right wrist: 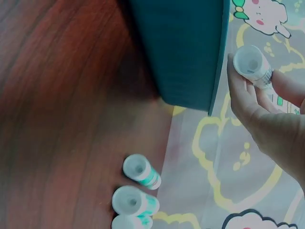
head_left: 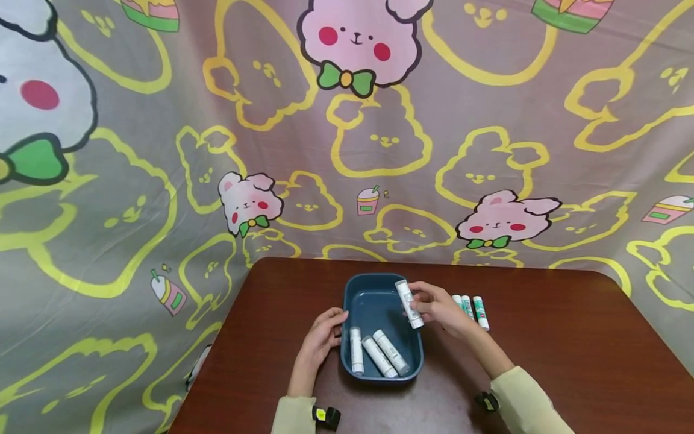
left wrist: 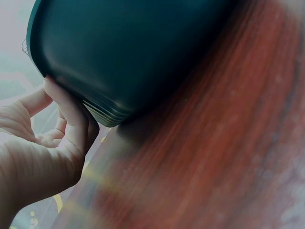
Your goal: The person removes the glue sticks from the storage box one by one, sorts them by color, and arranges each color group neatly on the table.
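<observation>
Over the blue bin's (head_left: 378, 310) edge, the right hand (head_left: 438, 308) pinches a white tube (head_left: 406, 301), likely light, hard and slippery; hold its middle. The left hand (head_left: 321, 336) grips the bin.

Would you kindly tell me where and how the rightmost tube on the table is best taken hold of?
I would pinch the rightmost tube across its middle, coming from above and the right: it appears to lie on its side, slim and round, with the neighbouring tubes on its left.
</observation>
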Demonstrator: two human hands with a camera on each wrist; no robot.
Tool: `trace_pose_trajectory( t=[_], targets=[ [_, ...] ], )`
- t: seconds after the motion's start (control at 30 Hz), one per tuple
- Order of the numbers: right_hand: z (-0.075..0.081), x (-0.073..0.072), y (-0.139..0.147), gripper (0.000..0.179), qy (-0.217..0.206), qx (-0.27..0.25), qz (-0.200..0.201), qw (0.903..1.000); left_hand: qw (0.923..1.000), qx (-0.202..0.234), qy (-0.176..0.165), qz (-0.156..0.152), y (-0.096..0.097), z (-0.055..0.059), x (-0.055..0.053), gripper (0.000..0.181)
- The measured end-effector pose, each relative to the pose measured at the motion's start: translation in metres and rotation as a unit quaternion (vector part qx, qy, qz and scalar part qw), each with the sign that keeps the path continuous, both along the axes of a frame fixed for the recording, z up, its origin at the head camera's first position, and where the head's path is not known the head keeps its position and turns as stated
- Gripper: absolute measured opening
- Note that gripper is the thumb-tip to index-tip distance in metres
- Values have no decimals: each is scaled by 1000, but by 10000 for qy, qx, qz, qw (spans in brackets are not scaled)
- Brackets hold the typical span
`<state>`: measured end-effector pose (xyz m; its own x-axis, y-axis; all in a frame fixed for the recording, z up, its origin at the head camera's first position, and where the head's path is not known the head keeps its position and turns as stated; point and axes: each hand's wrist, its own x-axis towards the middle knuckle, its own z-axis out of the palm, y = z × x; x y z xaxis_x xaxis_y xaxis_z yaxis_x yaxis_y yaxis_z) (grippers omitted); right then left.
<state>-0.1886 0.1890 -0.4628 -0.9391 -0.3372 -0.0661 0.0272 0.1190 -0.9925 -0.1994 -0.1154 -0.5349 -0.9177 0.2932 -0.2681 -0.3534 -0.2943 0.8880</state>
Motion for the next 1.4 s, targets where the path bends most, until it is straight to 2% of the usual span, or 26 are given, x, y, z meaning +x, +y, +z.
trace_pose_trajectory(
  t=[0.23,0.5,0.6,0.77,0.97,1.17,1.4],
  targets=[
    [-4,4,13,51,-166,-435,-159,9988,10000,13,2,-4,0,-2,-3,13],
    [-3,10,23,51,-495,-542,-744,9945,10000,4,62,-62,-1,-2,0,13],
    [-2,11,27,52,-563,-640,-831,9929,10000,11,67,-64,-1,-2,0,13],
    [-1,16,34,54,-641,-780,-666,9927,9999,42,76,-60,-1,-3,0,13],
    [-3,24,41,54,-765,-663,-570,9932,10000,30,18,-28,-1,-4,-1,14],
    [-5,29,46,55,-707,-646,-456,9944,10000,2,53,-43,-2,-4,-1,13],
    [-9,35,50,55,-882,-306,-771,9926,9999,59,78,-67,-2,-3,0,13]
  ],
)
